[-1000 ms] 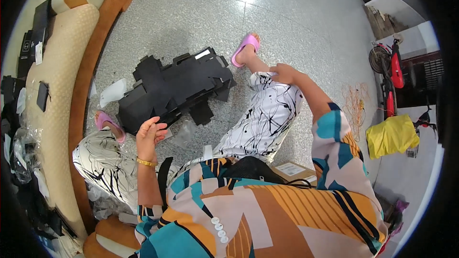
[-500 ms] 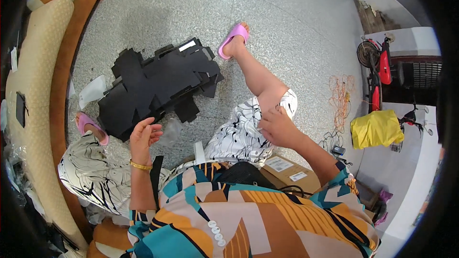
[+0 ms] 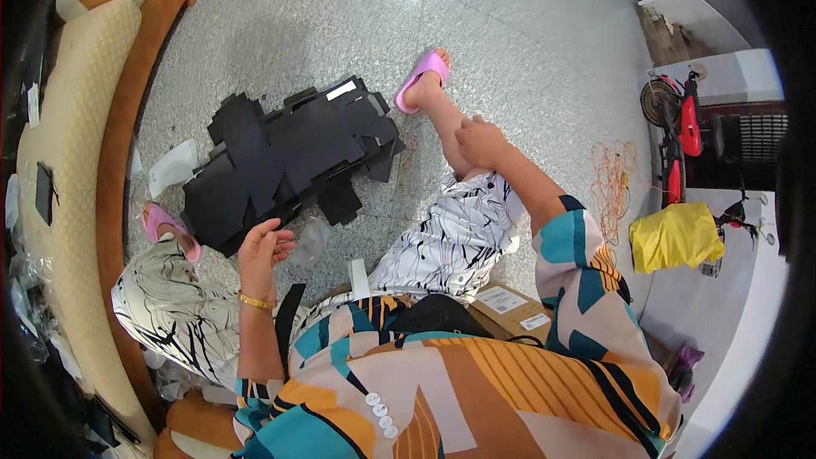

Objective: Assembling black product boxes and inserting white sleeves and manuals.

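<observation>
My left hand [image 3: 262, 257] is held up over my left thigh, with its fingers loosely bent, apart and empty. A gold-coloured bracelet [image 3: 256, 301] circles that wrist. Against my bare right leg, just below the knee, rests my right hand [image 3: 483, 144]; its fingers are curled in and nothing shows in them. On the floor ahead of me lies a pile of flat black cut-out sheets [image 3: 293, 149], apart from both hands. A crumpled clear plastic bag [image 3: 313, 240] is close to the left fingertips.
A padded cream sofa [image 3: 72, 144] with wooden trim runs along the left. White plastic [image 3: 173, 165] lies left of the pile. A cardboard box [image 3: 503, 304] sits beside my right hip. Further right are tangled orange cord [image 3: 614, 191], a yellow cover [image 3: 677, 238] and a red scooter [image 3: 687, 126].
My right hand has moved forward from the knee to the bare leg below it. The left hand keeps nearly the same pose. The black pile has not been moved.
</observation>
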Tool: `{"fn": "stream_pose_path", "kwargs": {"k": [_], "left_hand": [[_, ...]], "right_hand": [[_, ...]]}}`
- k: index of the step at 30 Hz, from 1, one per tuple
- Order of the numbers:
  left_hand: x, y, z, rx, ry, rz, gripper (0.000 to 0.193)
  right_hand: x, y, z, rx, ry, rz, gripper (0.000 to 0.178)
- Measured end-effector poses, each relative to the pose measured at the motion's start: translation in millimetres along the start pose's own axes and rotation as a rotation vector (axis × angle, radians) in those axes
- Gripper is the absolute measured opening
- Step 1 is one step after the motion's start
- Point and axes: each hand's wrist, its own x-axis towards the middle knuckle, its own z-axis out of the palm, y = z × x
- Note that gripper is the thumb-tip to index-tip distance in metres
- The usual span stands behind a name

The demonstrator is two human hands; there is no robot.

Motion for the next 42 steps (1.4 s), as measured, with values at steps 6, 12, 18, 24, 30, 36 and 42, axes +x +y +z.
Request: {"fn": "stream_pose_path", "kwargs": {"k": [6,12,18,24,30,36,42], "left_hand": [[-3.9,-0.3,-3.3,-0.019,0.034,-0.002,0.023],[-5.8,-2.7,-4.2,-0.017,0.007,0.028,0.022],[-7.8,-0.7,-6.0,-0.025,0.020,0.059,0.021],[-12.0,0.5,-8.8,-0.046,0.005,0.085,0.021],[-16.0,-7.6,-16.5,-0.060,-0.010,0.128,0.021],[-22.8,-9.9,-19.5,-0.045,0.010,0.140,0.022],[-26.0,-10.3,-17.9,-0.012,-0.031,0.182,0.022]], "right_hand": [[-17.1,-23.3,-11.2,-0.043,0.006,-0.103,0.017],[-9.9,-13.0,10.9,-0.063,0.211,-0.091,0.022],[-7.0,-20.4,2.3,-0.063,-0.042,-0.032,0.036],[-9.6,-28.9,-10.9,0.111,-0.031,0.055,0.036],[-40.1,-25.0,-13.7,0.216,0.085,0.112,0.037],[-45.1,-41.9,-33.4,0.336,0.213,0.137,0.039],[-54.2,-38.9,-37.7,0.496,0.289,0.216,0.041]]}}
